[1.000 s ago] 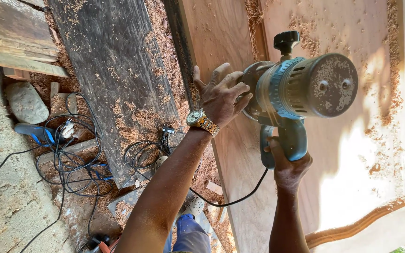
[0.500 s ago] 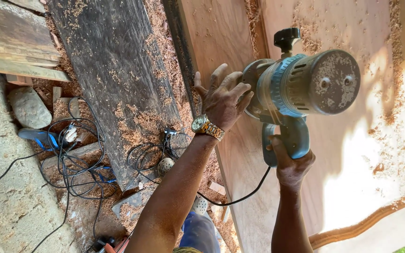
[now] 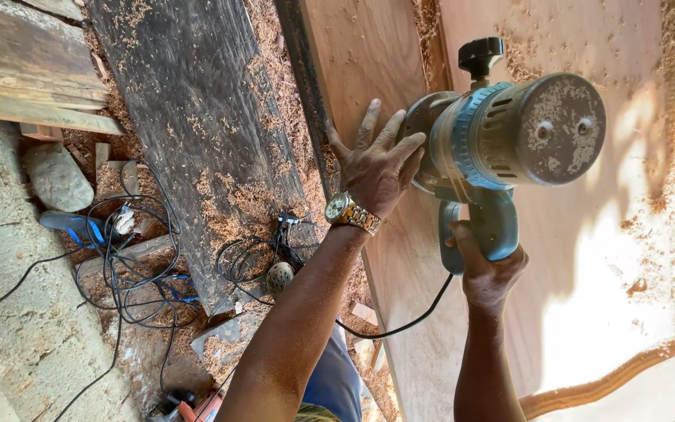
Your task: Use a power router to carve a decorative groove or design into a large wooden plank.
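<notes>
A blue and grey electric router [image 3: 513, 141] stands on a large plywood sheet [image 3: 587, 258], its round dusty cap towards me and a black knob on its far side. My left hand [image 3: 376, 160], with a gold wristwatch, lies flat and spread on the sheet, its fingers pressed against the router's base. My right hand [image 3: 484, 266] is closed around the router's blue handle. A black power cord [image 3: 400, 324] runs from the handle down past my left forearm. Sawdust lies scattered over the sheet.
A dark weathered board [image 3: 189, 133] strewn with shavings lies left of the sheet. Tangled black cables and a plug block [image 3: 130, 250] rest on the ground beside a stone [image 3: 58, 178] and a blue sandal [image 3: 80, 228]. A curved carved wood strip [image 3: 611, 379] lies at the sheet's near right.
The router and both hands have shifted slightly to the right along the sheet. Both hands keep the same hold.
</notes>
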